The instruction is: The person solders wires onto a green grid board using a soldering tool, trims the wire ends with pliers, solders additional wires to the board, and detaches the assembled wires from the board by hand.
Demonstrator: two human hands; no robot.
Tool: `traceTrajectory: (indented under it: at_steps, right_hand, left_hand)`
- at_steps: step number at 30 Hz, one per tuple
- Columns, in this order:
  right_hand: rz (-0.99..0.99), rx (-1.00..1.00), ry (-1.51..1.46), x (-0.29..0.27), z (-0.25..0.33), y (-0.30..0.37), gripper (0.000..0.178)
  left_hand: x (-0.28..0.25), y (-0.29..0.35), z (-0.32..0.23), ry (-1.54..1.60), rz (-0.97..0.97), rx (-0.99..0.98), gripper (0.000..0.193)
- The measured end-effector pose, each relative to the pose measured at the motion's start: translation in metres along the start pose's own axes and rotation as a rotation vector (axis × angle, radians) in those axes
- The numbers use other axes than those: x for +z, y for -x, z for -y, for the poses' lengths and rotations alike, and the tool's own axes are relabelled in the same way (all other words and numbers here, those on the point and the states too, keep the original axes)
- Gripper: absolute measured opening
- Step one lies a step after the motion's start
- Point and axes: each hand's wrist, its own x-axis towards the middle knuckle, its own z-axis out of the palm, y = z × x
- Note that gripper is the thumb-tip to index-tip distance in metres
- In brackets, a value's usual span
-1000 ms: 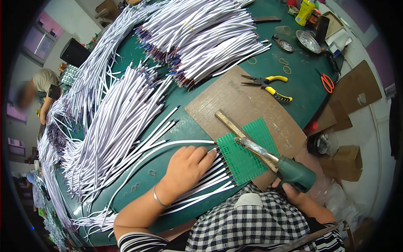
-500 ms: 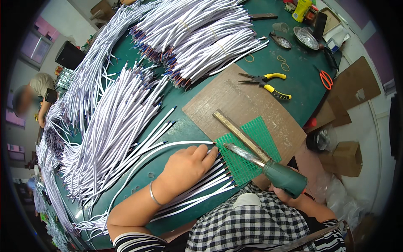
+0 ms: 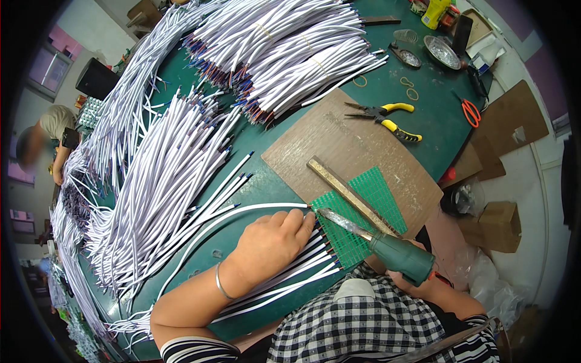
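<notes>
My left hand (image 3: 270, 245) is closed, fingertips at the corner of a green circuit board panel (image 3: 382, 192), pinching the end of a white cable (image 3: 242, 209). Its fingers hide part of the grip. In my right hand (image 3: 404, 283) is a soldering iron with a green handle (image 3: 402, 257); its silvery tip points at the cable end on the panel's corner. More white cables (image 3: 302, 266) run from under my left hand to the panel's left edge. A brassy metal bar (image 3: 345, 190) lies across the panel.
Under the panel is a brown board (image 3: 302, 142), with yellow-handled pliers (image 3: 387, 118) on it. Big heaps of white cables (image 3: 163, 181) cover the left and back of the green table. Orange scissors (image 3: 470, 113) and a metal dish (image 3: 442, 51) lie right. Another person (image 3: 57, 130) is far left.
The soldering iron has moved left and slightly down, bringing its tip closer to the cable end at the panel's corner. My left hand has stayed almost in place.
</notes>
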Motion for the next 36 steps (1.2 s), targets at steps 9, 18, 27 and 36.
traceTrajectory:
  at_steps: [9,18,27,36]
  right_hand:
    - [0.011,0.07,-0.085,0.002,-0.006,0.008,0.023]
    - [0.064,-0.035,-0.03,0.003,-0.016,0.009,0.057]
    - [0.063,-0.166,0.188,0.002,-0.016,0.007,0.055]
    - [0.027,-0.106,0.236,0.003,-0.02,0.015,0.034]
  left_hand:
    - [-0.002,-0.003,0.001,-0.004,-0.01,0.036,0.034]
    - [-0.002,-0.003,0.002,-0.001,-0.025,0.04,0.034]
    - [-0.005,-0.005,0.002,-0.022,-0.019,0.046,0.033]
    - [-0.007,-0.006,0.001,-0.027,-0.017,0.036,0.032]
